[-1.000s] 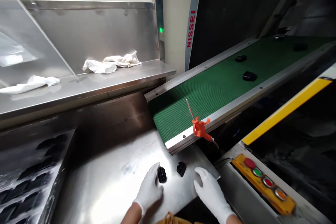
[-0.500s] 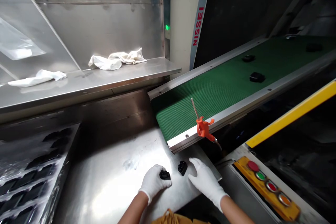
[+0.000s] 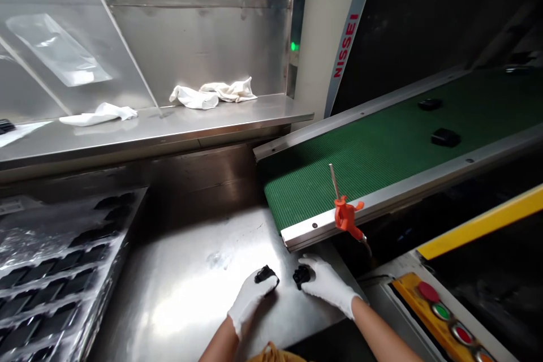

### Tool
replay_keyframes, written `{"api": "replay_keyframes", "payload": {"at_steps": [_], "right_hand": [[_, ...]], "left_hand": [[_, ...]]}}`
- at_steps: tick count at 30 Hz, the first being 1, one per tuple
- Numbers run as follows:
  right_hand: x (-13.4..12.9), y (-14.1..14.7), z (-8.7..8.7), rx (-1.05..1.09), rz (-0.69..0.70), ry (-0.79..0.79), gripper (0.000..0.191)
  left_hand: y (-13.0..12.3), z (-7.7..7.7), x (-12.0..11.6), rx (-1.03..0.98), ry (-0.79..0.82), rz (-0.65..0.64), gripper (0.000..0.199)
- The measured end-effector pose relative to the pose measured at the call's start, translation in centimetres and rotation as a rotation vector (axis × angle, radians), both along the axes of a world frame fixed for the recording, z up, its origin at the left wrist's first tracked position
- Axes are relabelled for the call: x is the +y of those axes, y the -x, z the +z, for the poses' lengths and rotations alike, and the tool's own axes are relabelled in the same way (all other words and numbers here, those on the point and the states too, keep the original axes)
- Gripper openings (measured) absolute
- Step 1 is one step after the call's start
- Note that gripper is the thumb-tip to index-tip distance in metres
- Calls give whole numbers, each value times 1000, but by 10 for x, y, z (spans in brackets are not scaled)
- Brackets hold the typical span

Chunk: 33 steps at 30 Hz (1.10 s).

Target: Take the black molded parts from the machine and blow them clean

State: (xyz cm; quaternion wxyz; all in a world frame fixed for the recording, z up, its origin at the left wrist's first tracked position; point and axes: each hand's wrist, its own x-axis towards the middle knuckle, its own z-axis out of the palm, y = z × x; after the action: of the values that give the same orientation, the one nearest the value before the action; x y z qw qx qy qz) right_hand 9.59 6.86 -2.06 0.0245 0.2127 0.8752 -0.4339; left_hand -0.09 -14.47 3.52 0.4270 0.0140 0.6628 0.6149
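Note:
My left hand (image 3: 251, 296), in a white glove, grips a small black molded part (image 3: 265, 274) between thumb and fingers, just over the steel table (image 3: 190, 271). To its right, the gloved fingers and thumb of my right hand (image 3: 324, 281) close round a second black molded part (image 3: 301, 276) at the table surface. The two parts are a short way apart. Finer details of both parts are too small and dark to make out.
A green conveyor belt (image 3: 322, 181) carries several black parts, one a black block (image 3: 445, 137). An orange air gun (image 3: 348, 216) hangs on its rail. A plastic-lined tray (image 3: 138, 203) of black pieces stands left. White gloves (image 3: 195, 97) lie on the shelf. A yellow button panel (image 3: 428, 311) is at right.
My right hand has closed on the part that lay beside it on the table. The part in my left hand has turned and shows more. The view has swung left.

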Motion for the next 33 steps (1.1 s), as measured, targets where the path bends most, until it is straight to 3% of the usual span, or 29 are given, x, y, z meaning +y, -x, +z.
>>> {"api": "replay_keyframes", "payload": {"at_steps": [3, 8, 12, 17, 24, 28, 33], "right_hand": [[0, 1, -4, -14, 13, 20, 56], [-7, 1, -3, -4, 33, 20, 24], [-17, -1, 5, 9, -53, 83, 29], [-36, -12, 32, -35, -113, 456, 32], [-55, -28, 75, -67, -188, 911, 59], [-61, -25, 99, -46, -126, 982, 57], [-69, -21, 126, -26, -275, 900, 64]], "left_hand": [[-7, 0, -5, -332, -226, 206, 31], [-12, -5, -8, -557, -470, 250, 27], [-12, 2, -9, -671, -512, 335, 24], [-17, 22, -14, -750, -522, 341, 20], [-30, 49, -16, -795, -516, 319, 24], [-34, 70, -12, -774, -518, 212, 28], [-34, 96, -12, -730, -467, 170, 34]]}}
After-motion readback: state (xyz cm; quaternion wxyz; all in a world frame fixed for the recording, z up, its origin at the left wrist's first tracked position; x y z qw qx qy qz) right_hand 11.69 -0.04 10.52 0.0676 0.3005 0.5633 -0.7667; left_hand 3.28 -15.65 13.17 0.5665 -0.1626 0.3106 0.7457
